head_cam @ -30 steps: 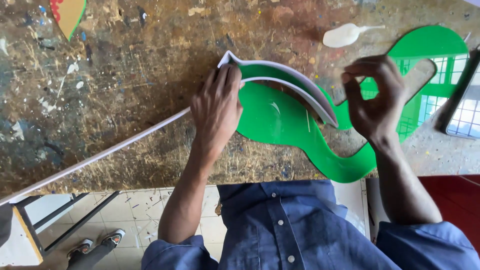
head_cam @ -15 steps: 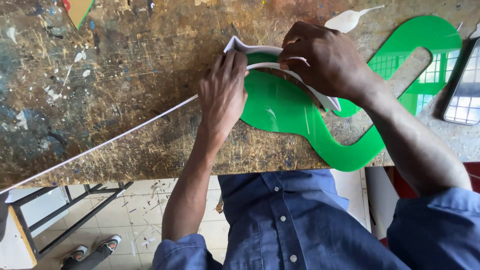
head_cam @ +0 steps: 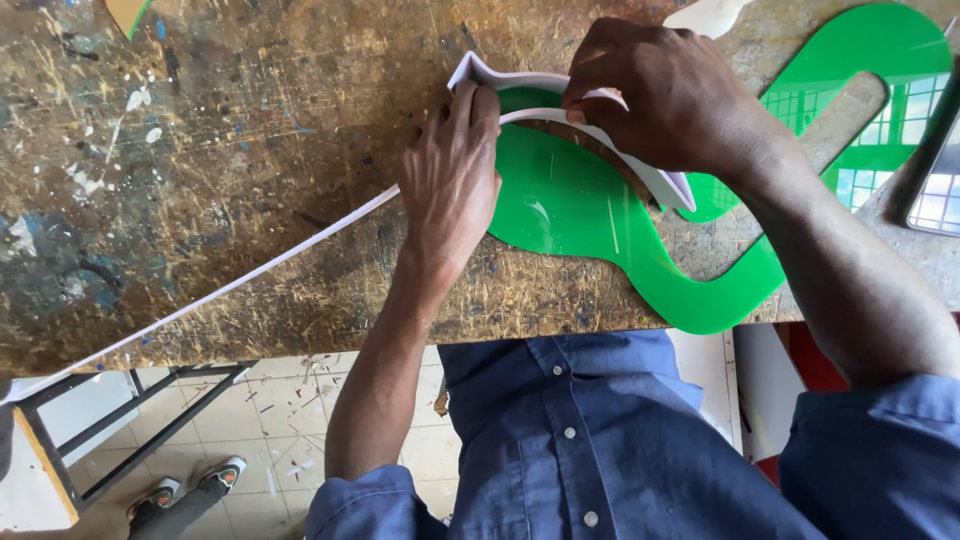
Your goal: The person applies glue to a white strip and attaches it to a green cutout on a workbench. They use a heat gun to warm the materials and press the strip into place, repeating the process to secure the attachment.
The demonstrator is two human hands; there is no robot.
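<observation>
Where right hand (head_cam: pixel 665 90) covers, white strip (head_cam: pixel 250 268) vanishes.

A blue button-front cloth shirt (head_cam: pixel 600 440) with small pale round buttons down its placket covers the torso; its sleeves are rolled up; the forearms, left hand (head_cam: pixel 452 190) and right hand (head_cam: pixel 665 90) are bare.

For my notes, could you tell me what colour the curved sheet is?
Bright glossy green curved sheet, seen in the head view.
</observation>
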